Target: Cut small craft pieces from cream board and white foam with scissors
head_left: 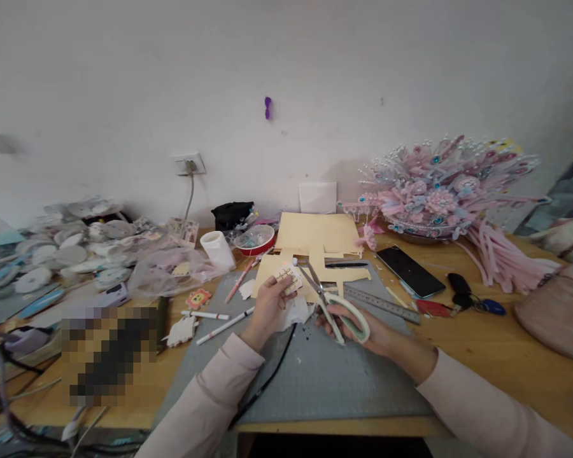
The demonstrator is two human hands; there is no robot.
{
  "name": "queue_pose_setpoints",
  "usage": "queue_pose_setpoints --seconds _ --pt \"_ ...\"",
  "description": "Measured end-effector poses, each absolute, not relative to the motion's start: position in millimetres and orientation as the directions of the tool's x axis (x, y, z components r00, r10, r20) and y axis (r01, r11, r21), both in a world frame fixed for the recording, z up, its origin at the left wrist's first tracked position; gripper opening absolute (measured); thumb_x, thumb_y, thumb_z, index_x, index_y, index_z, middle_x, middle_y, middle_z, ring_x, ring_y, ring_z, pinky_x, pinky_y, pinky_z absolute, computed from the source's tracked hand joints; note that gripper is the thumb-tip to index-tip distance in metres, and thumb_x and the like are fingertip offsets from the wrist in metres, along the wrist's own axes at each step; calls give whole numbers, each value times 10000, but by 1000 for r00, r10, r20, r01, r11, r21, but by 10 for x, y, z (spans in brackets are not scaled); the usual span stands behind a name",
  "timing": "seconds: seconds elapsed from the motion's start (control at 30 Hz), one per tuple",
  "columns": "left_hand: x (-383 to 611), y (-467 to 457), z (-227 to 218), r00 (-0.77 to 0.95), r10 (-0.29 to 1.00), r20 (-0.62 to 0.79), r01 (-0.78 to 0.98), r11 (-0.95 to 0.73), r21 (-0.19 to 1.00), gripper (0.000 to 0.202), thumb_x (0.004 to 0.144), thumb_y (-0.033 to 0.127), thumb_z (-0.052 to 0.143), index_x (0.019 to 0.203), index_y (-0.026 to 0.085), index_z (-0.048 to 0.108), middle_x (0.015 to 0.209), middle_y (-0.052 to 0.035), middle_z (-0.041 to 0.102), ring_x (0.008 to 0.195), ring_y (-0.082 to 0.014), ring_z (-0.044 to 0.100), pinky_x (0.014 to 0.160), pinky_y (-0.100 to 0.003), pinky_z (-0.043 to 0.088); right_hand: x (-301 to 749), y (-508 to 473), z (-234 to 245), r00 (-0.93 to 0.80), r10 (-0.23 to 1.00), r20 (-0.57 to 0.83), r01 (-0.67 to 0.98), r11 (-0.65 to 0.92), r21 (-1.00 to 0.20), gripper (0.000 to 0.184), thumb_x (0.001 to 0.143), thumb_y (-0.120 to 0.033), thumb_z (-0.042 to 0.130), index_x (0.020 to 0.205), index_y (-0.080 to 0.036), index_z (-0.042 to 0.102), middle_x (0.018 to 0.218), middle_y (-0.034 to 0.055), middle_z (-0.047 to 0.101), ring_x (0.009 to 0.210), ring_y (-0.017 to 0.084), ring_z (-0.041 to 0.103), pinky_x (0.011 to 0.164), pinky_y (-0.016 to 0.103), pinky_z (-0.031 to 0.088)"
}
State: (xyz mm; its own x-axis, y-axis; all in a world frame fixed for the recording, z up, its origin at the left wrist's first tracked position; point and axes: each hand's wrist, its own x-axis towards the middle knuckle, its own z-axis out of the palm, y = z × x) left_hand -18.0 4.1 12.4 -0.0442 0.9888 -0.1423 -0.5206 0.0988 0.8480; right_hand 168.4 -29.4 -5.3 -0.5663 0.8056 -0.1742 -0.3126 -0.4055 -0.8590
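My left hand (pixel 267 306) is closed on a small patterned paper piece (pixel 288 277), held above the grey cutting mat (pixel 315 375). My right hand (pixel 363 327) grips a pair of scissors (pixel 332 304) by their pale green handles. The blades are parted and point up-left toward the paper piece. Under both hands lie cut sheets of tan card (pixel 315 245) and white paper scraps (pixel 293 313). A black cable (pixel 272 372) runs across the mat beside my left forearm.
A metal ruler (pixel 379 303), a black phone (pixel 409 271), keys (pixel 463 294) and a pink beaded ornament (pixel 439 197) lie to the right. To the left are pens (pixel 222 326), a white cup (pixel 216 248), a red-rimmed bowl (pixel 255 240) and plastic bags with round discs (pixel 76 245).
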Motion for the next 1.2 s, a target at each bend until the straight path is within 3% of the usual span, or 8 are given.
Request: queue_pose_setpoints --seconds 0.17,0.33,0.43,0.77,0.97,1.2 --pt "-170 36 134 -147 989 -36 -525 -47 850 262 612 231 738 829 148 618 809 -24 682 695 -128 657 631 -226 519 1690 -283 -36 -636 746 -196 -341 -500 -796 299 754 -444 651 831 -159 604 730 60 676 616 130 588 607 255 424" --pt "-189 57 93 -240 970 37 -457 -147 878 335 627 278 736 925 179 619 904 -21 675 714 -119 644 595 -215 502 1687 -311 -26 -679 710 -186 -295 -496 -817 308 758 -431 655 876 -151 610 800 77 686 625 124 585 599 251 414" --pt "-203 69 74 -227 972 54 -432 -150 889 327 633 285 735 921 178 624 906 -17 670 705 -103 623 565 -195 470 1677 -338 -10 -652 738 -177 -271 -444 -854 316 734 -429 683 868 -150 621 802 67 684 604 110 571 569 233 400" --pt "-162 47 108 -180 982 64 -459 -142 877 301 616 273 741 874 158 636 862 -21 678 758 -128 623 702 -251 493 1682 -320 -17 -664 731 -158 -250 -416 -874 336 703 -440 693 870 -153 639 805 66 675 622 116 560 573 230 392" --pt "-152 30 90 -172 984 54 -430 -125 894 317 624 313 739 869 156 615 814 -11 656 669 -119 605 605 -246 498 1677 -321 -45 -640 756 -138 -239 -366 -899 351 691 -467 701 867 -168 652 818 59 665 624 114 545 565 225 373" --pt "-159 24 85 -177 982 59 -401 -127 907 319 633 329 733 878 164 610 826 -9 667 658 -109 613 602 -234 495 1651 -336 -65 -639 764 -88 -166 -249 -954 383 678 -464 718 896 -155 656 794 33 638 594 85 496 537 211 344"
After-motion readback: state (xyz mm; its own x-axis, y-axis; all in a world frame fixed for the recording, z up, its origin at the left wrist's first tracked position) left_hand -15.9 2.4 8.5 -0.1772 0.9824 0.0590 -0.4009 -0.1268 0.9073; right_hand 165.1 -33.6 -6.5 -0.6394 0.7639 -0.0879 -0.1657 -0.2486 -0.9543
